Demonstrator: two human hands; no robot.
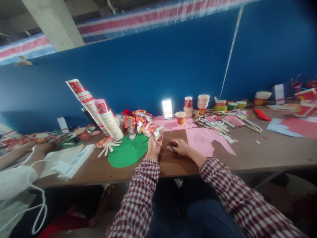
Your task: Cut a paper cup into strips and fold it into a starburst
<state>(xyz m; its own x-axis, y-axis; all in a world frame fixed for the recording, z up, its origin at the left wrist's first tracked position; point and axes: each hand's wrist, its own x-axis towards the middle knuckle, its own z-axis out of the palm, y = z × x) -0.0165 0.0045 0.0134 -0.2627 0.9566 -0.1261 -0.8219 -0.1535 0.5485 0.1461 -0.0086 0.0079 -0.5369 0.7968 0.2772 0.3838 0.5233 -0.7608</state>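
My left hand [155,147] is closed around a red and white paper cup [154,129], tipped on its side above the table. To its right, my right hand [180,147] grips a pair of dark scissors [171,145]; their blades point up and left towards the cup, and the handles are partly hidden by my fingers. A green paper oval [127,155] lies left of my left hand. Behind it stand several paper cut-out figures [130,124]. A cup cut into strips [109,144] rests at the green paper's left edge.
Tall leaning stacks of paper cups [109,119] rise at the left. Pink paper with drawn lines [198,138] lies right of my right hand. A white power strip [74,162] and a co-worker's arm [36,153] are at far left. A blue panel [148,72] stands behind the table.
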